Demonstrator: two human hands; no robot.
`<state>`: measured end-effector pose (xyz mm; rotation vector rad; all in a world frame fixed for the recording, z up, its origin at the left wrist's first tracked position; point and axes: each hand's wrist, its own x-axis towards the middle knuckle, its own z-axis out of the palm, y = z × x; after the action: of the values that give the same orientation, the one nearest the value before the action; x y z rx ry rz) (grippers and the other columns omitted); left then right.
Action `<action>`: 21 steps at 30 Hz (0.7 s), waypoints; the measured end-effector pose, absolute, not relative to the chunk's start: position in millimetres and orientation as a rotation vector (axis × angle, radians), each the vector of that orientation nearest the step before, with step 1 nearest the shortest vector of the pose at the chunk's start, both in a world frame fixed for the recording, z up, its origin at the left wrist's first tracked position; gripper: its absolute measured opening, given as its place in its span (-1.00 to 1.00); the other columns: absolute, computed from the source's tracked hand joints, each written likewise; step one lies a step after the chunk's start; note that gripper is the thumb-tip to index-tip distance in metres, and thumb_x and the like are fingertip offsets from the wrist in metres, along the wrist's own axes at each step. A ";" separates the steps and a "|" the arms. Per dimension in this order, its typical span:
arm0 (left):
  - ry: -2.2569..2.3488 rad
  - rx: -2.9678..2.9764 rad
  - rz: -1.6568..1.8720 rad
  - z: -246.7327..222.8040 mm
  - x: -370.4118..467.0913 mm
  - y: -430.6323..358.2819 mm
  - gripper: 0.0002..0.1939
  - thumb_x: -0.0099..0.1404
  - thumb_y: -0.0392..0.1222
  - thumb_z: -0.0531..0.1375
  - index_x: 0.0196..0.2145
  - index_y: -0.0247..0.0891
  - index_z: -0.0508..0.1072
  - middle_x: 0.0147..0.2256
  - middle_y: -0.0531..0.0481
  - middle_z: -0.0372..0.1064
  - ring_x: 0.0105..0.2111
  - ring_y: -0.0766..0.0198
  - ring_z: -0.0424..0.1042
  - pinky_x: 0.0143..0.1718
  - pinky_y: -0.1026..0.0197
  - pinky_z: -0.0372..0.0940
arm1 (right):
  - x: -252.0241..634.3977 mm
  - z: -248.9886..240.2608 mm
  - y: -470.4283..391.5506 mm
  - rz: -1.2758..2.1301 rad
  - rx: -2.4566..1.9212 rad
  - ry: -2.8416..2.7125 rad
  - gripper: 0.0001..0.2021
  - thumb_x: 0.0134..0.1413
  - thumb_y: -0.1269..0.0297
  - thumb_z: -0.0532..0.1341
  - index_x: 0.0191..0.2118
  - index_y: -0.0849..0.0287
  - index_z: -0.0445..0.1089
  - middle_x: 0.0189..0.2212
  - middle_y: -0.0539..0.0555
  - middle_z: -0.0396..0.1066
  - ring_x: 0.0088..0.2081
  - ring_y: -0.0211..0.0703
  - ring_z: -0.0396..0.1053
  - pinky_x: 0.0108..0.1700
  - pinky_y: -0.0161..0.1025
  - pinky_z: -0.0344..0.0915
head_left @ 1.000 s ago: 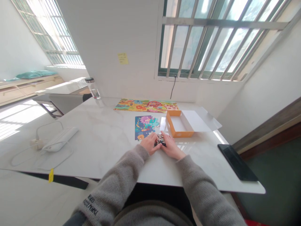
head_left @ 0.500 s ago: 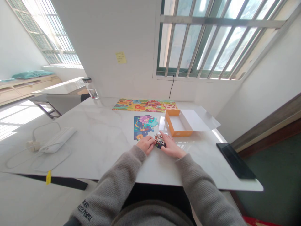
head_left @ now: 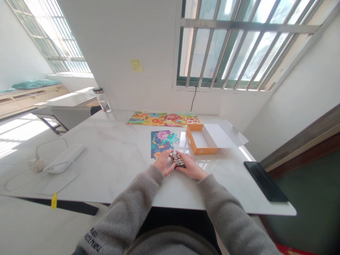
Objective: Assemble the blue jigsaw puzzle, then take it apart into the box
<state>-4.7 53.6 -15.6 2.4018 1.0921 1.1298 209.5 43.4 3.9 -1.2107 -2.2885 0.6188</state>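
A bunch of jigsaw puzzle pieces [head_left: 178, 160] is gathered between my two hands on the white table. From the left side, my left hand [head_left: 164, 163] curls round the pieces, thumb toward me. On the other side my right hand [head_left: 191, 167] presses against them with its thumb near the left one. Just beyond my left hand lies a partly assembled dark blue puzzle [head_left: 162, 140] with sea creatures and a ragged right edge. My left fingers are close to its lower edge.
A long colourful farm-animal puzzle [head_left: 159, 119] lies by the wall. To the right stands an orange box [head_left: 204, 150] with a white sheet [head_left: 221, 135] beside it. A black tablet [head_left: 264, 180] rests at the right edge, a power strip [head_left: 65, 159] at left, a bottle [head_left: 103, 101] behind.
My left hand has opened wider and come round the pieces, which are now squeezed together between both hands. The pieces have shifted slightly left. The puzzles and box are unmoved.
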 end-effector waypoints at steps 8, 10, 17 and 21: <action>1.253 2.480 0.835 -24.4 -1.4 50.8 -0.29 0.18 -0.11 0.17 0.27 -0.36 0.17 0.07 -0.28 0.35 0.06 -0.09 0.30 0.13 -0.13 0.17 | 196.7 3.4 38.1 0.556 -1.269 -2.285 -0.15 0.11 0.20 0.28 0.42 0.09 -0.16 0.22 0.24 0.24 0.19 0.16 0.18 0.21 0.11 0.04; 1.304 2.502 0.762 -24.1 1.8 47.4 -0.31 0.19 -0.12 0.15 0.26 -0.35 0.18 0.07 -0.28 0.35 0.05 -0.10 0.30 0.13 -0.17 0.13 | 191.6 3.4 35.9 0.494 -1.291 -2.271 -0.08 0.05 0.26 0.28 0.44 0.09 -0.24 0.22 0.25 0.22 0.18 0.17 0.16 0.20 0.11 0.05; 1.332 2.500 0.764 -15.3 -2.9 41.5 -0.43 0.23 -0.08 0.13 0.18 -0.29 0.27 0.04 -0.23 0.38 0.02 -0.07 0.31 0.08 -0.11 0.12 | 189.4 11.3 30.6 0.558 -1.204 -2.305 -0.21 0.06 0.30 0.23 0.38 0.12 -0.08 0.15 0.23 0.26 0.16 0.14 0.18 0.21 0.15 0.06; 1.407 2.451 0.860 -9.5 -36.4 56.4 -0.48 0.30 -0.12 0.06 0.20 -0.23 0.24 0.02 -0.15 0.39 0.02 0.03 0.31 0.07 -0.01 0.18 | 196.5 13.1 33.6 0.593 -1.161 -2.249 -0.35 0.05 0.32 0.24 0.28 0.13 0.09 0.13 0.24 0.28 0.16 0.13 0.21 0.21 0.13 0.11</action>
<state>-36.4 56.4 -9.5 2.4507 1.4066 0.8604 196.5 33.6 13.1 -1.1612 -2.2492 0.5930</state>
